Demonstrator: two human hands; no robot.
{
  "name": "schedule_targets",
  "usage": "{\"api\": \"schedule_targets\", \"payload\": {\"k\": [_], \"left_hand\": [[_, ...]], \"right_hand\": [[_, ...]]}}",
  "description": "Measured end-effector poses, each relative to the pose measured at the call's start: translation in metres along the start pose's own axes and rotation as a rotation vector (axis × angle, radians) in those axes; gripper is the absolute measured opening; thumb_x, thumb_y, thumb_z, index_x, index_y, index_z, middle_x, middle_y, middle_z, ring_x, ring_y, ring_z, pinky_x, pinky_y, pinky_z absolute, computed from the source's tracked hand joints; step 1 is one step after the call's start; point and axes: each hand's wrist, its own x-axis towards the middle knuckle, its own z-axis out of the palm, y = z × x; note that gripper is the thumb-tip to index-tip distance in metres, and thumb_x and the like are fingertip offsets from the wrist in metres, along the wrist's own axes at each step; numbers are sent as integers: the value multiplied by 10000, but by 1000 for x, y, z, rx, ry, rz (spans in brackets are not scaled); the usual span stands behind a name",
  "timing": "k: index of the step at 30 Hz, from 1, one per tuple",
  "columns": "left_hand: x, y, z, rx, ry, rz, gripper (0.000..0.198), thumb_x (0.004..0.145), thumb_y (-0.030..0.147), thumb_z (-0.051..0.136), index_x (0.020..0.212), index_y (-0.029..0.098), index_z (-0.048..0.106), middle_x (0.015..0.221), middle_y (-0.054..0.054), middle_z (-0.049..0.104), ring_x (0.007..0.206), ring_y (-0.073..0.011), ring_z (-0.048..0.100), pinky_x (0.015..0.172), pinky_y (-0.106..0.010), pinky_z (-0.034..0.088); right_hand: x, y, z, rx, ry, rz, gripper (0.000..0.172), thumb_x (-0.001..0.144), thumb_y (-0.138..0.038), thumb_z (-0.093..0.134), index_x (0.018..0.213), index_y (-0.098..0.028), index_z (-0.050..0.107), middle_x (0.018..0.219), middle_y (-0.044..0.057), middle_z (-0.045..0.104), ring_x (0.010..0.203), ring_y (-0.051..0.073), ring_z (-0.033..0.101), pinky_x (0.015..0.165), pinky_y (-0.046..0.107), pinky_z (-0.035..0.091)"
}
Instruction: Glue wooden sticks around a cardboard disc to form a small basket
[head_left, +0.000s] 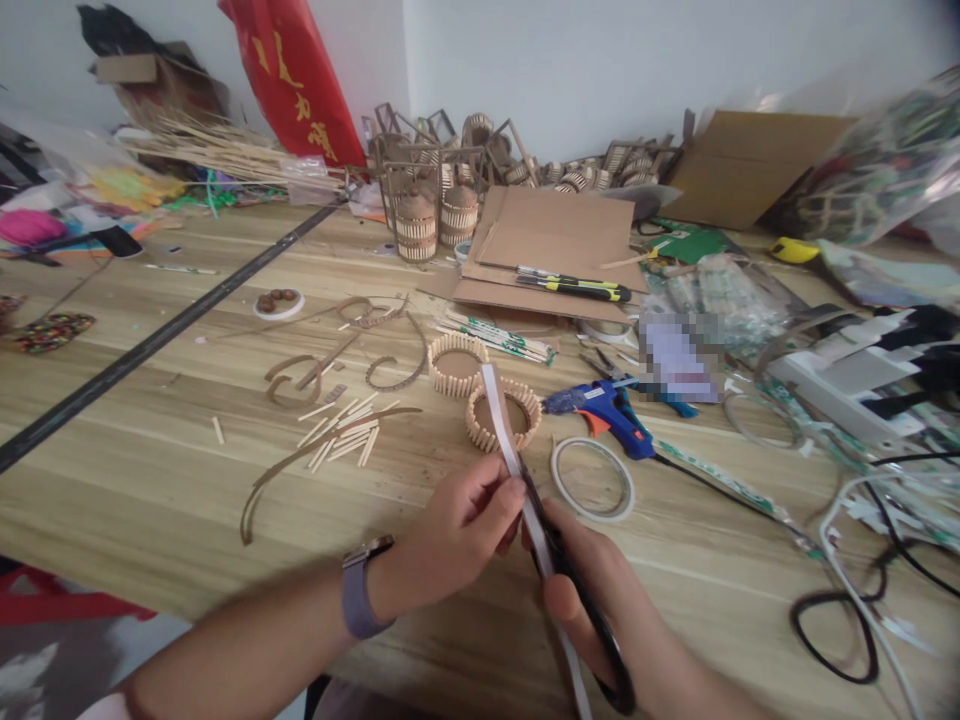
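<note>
My left hand (476, 515), with a watch on its wrist, pinches a long brown strip (500, 425) that has a white band along it. Black-handled scissors (592, 610) are in my right hand (592, 590), its fingers wrapped round the handles. The scissors lie along the strip, their blades mostly hidden behind it. Beyond the strip's upper end stand two round rings of short wooden sticks, one (457, 366) behind the other (529, 400). To the right lie a blue glue gun (611, 412) and a roll of white tape (628, 490).
Loose sticks (352, 435) and curved brown strips (300, 455) lie at the left. Cardboard sheets (555, 235) with cutters (577, 288) lie behind, near small wooden buckets (416, 228). Cables (832, 600) loop at the right. A dark bar (187, 318) crosses the table's left side.
</note>
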Motion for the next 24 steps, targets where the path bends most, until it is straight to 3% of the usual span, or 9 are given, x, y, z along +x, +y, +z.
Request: {"api": "schedule_targets", "payload": {"k": [11, 19, 24], "left_hand": [[-2, 2, 0, 66, 4, -34, 386, 948, 526, 463, 760, 190, 471, 586, 55, 442, 530, -89, 399, 498, -209, 316], [5, 8, -8, 74, 189, 46, 328, 949, 444, 454, 721, 211, 417, 557, 70, 407, 514, -97, 388, 501, -215, 336], [2, 5, -5, 145, 115, 55, 320, 965, 435, 450, 742, 207, 432, 579, 68, 407, 525, -94, 379, 503, -219, 315]], "right_hand": [[-3, -3, -1, -71, 7, 96, 823, 762, -889, 199, 873, -192, 623, 578, -20, 517, 518, 148, 464, 500, 256, 397], [-4, 3, 6, -62, 7, 96, 748, 739, -913, 218, 742, -212, 479, 565, -43, 454, 506, 123, 410, 465, 240, 326], [-2, 3, 3, -15, -10, 27, 752, 788, -877, 258, 851, -184, 544, 617, -12, 535, 526, 134, 447, 477, 250, 346]]}}
